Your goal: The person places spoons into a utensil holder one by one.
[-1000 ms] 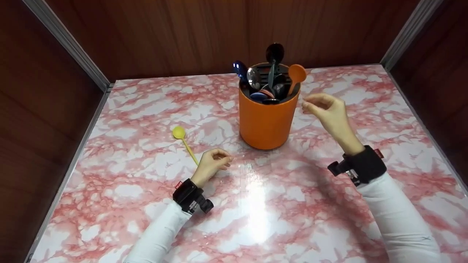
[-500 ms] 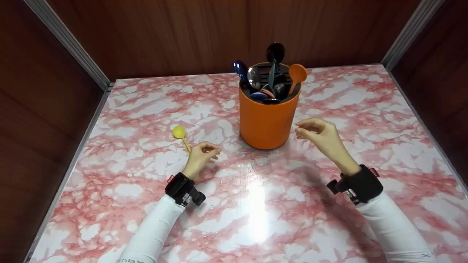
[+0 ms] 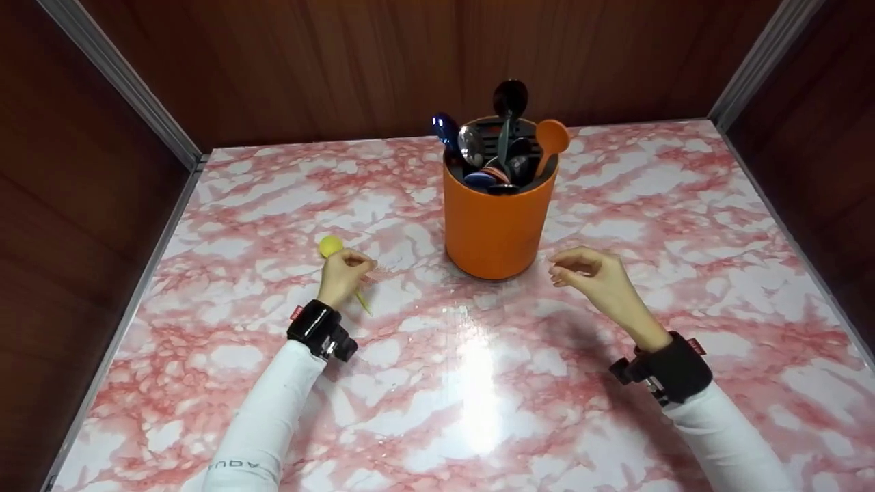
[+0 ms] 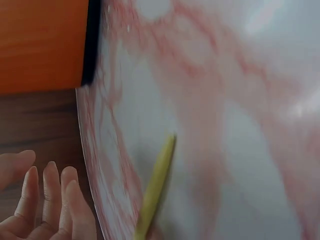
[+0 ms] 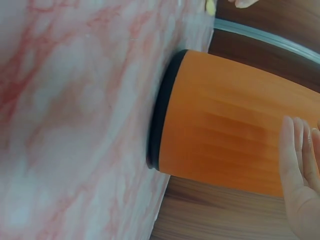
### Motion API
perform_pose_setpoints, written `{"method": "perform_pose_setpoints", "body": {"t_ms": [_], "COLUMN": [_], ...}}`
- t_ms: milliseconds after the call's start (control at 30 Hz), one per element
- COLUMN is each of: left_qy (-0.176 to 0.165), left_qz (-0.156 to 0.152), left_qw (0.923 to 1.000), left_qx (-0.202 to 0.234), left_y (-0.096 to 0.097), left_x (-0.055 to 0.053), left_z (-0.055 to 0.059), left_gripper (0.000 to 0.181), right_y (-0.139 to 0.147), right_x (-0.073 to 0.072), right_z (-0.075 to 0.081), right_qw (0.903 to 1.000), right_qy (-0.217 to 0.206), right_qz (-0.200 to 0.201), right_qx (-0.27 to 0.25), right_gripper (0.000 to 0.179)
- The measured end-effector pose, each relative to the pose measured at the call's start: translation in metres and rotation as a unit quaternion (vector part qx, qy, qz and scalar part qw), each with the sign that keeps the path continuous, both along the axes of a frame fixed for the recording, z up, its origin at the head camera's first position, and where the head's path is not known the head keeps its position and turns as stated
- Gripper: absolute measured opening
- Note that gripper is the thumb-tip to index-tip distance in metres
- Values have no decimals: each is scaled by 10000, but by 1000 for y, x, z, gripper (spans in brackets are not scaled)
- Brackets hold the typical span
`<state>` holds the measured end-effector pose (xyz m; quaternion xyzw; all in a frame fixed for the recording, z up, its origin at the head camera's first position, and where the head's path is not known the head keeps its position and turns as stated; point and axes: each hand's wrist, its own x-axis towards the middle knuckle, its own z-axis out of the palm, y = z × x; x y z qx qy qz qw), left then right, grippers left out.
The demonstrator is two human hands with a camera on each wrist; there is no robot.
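A yellow spoon (image 3: 331,247) lies on the marbled table, bowl toward the back. Over its handle hovers my left hand (image 3: 345,275), which hides the middle of the spoon in the head view. The left wrist view has the thumb apart from the loosely bent fingers (image 4: 50,205), nothing between them, and the spoon's handle (image 4: 156,185) off to their right. My right hand (image 3: 593,279) is beside the lower right of the orange utensil holder (image 3: 497,229), its fingers relaxed and holding nothing. In the right wrist view those fingers (image 5: 292,155) overlap the holder's side.
Several spoons stand in the holder, among them an orange spoon (image 3: 552,137), a black spoon (image 3: 510,99), a blue spoon (image 3: 445,130) and a silver spoon (image 3: 471,145). Dark wood panels (image 3: 314,68) with metal edging enclose the back and sides of the table (image 3: 424,410).
My left hand has moved left and back, from beside the spoon's handle to over it. The right hand has come down and toward me from near the holder's rim. Spoon and holder stay put.
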<state>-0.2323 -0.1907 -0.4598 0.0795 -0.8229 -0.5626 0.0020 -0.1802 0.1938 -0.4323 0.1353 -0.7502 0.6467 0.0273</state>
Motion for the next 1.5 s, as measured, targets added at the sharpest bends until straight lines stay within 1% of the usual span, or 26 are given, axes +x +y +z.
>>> {"method": "perform_pose_setpoints", "body": {"t_ms": [100,167,267,300,333,400,500,633,733,833,867,1000,1067,1133,1200,1267,1333,1433,1500], "left_qy": [-158,-131,25,78,77,-31,-328,-684,-798,-835,-846,-871,-864,-900,-944,-1011,-1045,-1088,-1116], "left_qz": [206,377,602,671,717,783,815,778,748,694,678,635,670,717,781,850,918,1044,1133], "left_qw": [9995,9986,9951,9925,9902,9858,9812,9773,9699,9608,9597,9625,9659,9712,9773,9817,9842,9856,9863], "left_qx": [-164,-334,-786,-1017,-1196,-1484,-1716,-1849,-2175,-2550,-2595,-2491,-2347,-2085,-1730,-1369,-1100,-766,-429], "left_y": [-9,-14,-21,-24,-26,-31,-37,-42,-43,-43,-44,-46,-46,-45,-45,-44,-43,-41,-40], "left_x": [-6,-10,-16,-17,-19,-21,-25,-28,-30,-32,-33,-38,-39,-40,-39,-40,-40,-40,-40], "left_z": [1,2,1,1,0,-1,-4,-7,-10,-13,-15,-22,-24,-24,-23,-22,-22,-22,-20], "left_gripper": [13,14,15,17,18,19,21,24,29,35,36,34,32,28,23,19,17,19,17], "right_y": [1,1,2,2,3,3,5,7,8,9,9,11,11,12,12,12,12,13,13], "right_x": [3,4,6,7,7,8,9,9,10,10,11,12,12,13,13,13,13,14,14], "right_z": [-2,-3,-5,-5,-6,-7,-9,-11,-13,-14,-15,-16,-17,-18,-18,-19,-19,-20,-20], "right_qw": [10000,9999,9998,9996,9995,9993,9992,9994,9993,9992,9992,9993,9993,9994,9992,9990,9989,9987,9986], "right_qy": [-47,-106,-200,-241,-281,-323,-345,-319,-328,-362,-369,-352,-329,-304,-303,-329,-356,-410,-438], "right_qz": [0,9,8,6,5,0,6,27,58,43,41,6,-9,-21,-26,-19,-20,-25,-19], "right_qx": [-2,-24,-84,-119,-150,-183,-184,-141,-156,-157,-158,-132,-158,-188,-244,-290,-319,-311,-285], "right_gripper": [18,19,20,20,20,21,20,20,20,21,21,20,20,20,20,20,20,20,21]}}
